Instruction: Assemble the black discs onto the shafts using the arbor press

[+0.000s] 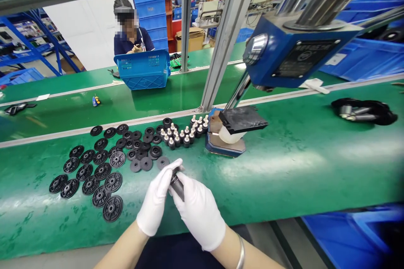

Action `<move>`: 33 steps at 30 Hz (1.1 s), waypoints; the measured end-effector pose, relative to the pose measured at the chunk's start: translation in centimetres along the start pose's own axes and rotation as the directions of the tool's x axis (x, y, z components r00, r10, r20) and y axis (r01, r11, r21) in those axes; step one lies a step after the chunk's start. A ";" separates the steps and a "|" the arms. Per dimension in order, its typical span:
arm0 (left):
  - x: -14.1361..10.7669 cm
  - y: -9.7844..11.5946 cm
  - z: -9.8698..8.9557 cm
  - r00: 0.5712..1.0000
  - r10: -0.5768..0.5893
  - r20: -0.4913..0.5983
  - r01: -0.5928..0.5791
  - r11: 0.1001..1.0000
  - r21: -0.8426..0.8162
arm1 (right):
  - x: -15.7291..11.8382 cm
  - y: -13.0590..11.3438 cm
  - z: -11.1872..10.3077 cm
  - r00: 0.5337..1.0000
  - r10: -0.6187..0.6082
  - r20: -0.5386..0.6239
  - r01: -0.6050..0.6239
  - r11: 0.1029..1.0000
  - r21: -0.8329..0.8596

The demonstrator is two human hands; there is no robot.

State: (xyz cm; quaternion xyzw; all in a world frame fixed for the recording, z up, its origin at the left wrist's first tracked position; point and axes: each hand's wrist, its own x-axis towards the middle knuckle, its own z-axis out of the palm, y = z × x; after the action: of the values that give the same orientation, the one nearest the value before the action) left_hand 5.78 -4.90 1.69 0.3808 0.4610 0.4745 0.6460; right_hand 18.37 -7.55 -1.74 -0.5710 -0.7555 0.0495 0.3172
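Between my white-gloved hands, just above the green bench, is a black cylindrical part [177, 188]. My right hand [202, 212] wraps round its body. My left hand [156, 201] closes on its upper end, the fingers partly covering it. Beyond my fingertips lie small black discs [146, 163] and rings. Larger black spoked wheels [112, 208] are spread flat to the left. Several black parts with white tips [187, 140] stand upright in a cluster behind my hands.
A blue press [293, 54] hangs over the bench at right, above its base [224, 149] with a black block [243, 118]. A metal post [221, 46] rises behind. Across the line, a person [132, 35] sits behind a blue basket [143, 69]. A black bundle [364, 111] lies far right.
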 end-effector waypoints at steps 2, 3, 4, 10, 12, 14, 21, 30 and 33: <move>0.0 0.2 0.3 0.993 0.100 0.057 -0.106 0.989 0.105 | 0.1 -0.3 0.2 0.997 0.076 0.023 -0.077 0.994 0.083; 0.1 0.3 0.4 0.987 0.136 0.082 -0.148 0.975 0.163 | 0.2 -0.3 0.2 0.991 0.117 0.066 -0.125 0.983 0.134; 0.2 0.5 0.4 0.984 0.143 0.105 -0.163 0.964 0.209 | 0.4 -0.3 0.1 0.979 0.154 0.132 -0.177 0.967 0.184; 0.7 2.1 -0.4 0.932 0.163 0.325 -0.290 0.872 0.394 | 1.2 0.6 -1.6 0.878 0.197 0.435 -0.411 0.776 0.478; 0.6 2.4 -0.7 0.905 0.178 0.386 -0.326 0.873 0.363 | 1.6 0.8 -2.1 0.845 0.203 0.495 -0.493 0.657 0.571; 0.5 2.5 -1.0 0.892 0.181 0.415 -0.336 0.879 0.337 | 2.1 0.8 -2.4 0.791 0.223 0.569 -0.588 0.532 0.609; 1.0 1.1 -1.7 0.852 0.205 0.482 -0.469 0.709 0.527 | 2.5 0.2 -2.5 0.690 0.148 0.709 -0.690 0.431 0.582; 0.8 1.5 -0.6 0.706 0.250 0.663 -0.704 0.344 0.621 | 2.3 1.0 -3.1 0.765 0.179 0.618 -0.606 0.523 0.599; 0.1 1.6 0.8 0.699 0.225 0.678 -0.701 0.404 0.588 | 1.8 1.6 -1.3 0.801 0.163 0.576 -0.572 0.491 0.657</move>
State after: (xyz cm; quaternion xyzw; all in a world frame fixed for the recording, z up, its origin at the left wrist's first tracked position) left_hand 6.18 -4.39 3.41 0.8581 0.3104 0.2549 0.3199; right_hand 20.15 -5.72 -0.66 -0.4874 -0.5530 0.5827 0.3422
